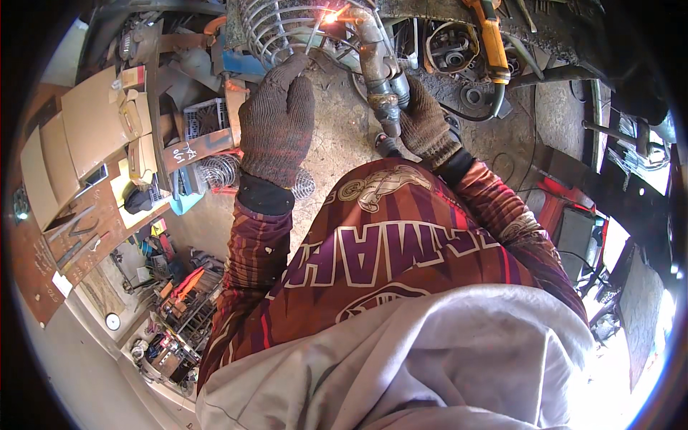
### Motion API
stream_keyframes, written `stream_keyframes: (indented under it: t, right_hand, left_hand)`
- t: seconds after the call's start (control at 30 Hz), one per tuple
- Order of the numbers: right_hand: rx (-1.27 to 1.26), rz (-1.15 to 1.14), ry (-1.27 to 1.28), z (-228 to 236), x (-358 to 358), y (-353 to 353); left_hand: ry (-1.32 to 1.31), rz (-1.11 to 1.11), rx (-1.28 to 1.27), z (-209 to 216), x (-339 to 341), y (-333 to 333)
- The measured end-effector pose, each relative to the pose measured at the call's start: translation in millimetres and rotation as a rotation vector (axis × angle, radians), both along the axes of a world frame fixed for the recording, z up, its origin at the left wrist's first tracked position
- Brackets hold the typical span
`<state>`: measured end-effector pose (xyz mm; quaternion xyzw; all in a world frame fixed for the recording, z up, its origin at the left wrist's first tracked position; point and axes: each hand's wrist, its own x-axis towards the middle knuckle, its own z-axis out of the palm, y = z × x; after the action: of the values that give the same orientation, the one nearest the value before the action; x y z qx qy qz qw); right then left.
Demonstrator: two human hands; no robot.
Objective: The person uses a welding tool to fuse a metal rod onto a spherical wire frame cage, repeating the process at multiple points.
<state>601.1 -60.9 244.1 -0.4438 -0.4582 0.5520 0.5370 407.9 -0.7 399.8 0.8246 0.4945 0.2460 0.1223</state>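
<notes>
My right hand (428, 123), in a brown knit glove, is wrapped round a worn metal gas torch (374, 61). The torch's bent tip points left at a bright orange glow on a round wire cage (276, 29) at the top. Closed at the cage's near side, my left hand (278, 118), in the same kind of glove, grips a thin metal rod (314, 34). The rod's upper end reaches close to the glow. My left fingertips are near the cage wires; whether they touch them I cannot tell.
An orange power tool (491, 39) with a cable lies on the bench at upper right, beside a metal ring (471, 94). Cardboard boxes (93, 118) stand on a brown board at left. Coiled wire (218, 170) rests below them. Tools crowd the lower left floor.
</notes>
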Motion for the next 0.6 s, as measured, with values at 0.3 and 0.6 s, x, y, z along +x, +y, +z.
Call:
stream_keyframes:
  t: [0.3, 0.6]
  right_hand:
    - [-0.024, 0.024, -0.115, -1.9, -1.0, 4.8]
    - [-0.008, 0.014, -0.061, -2.9, 3.3, -4.0]
  left_hand:
    - [0.013, -0.012, 0.023, -2.8, -0.9, 1.0]
    - [-1.288, -0.178, -0.739, -42.5, -48.9, -13.7]
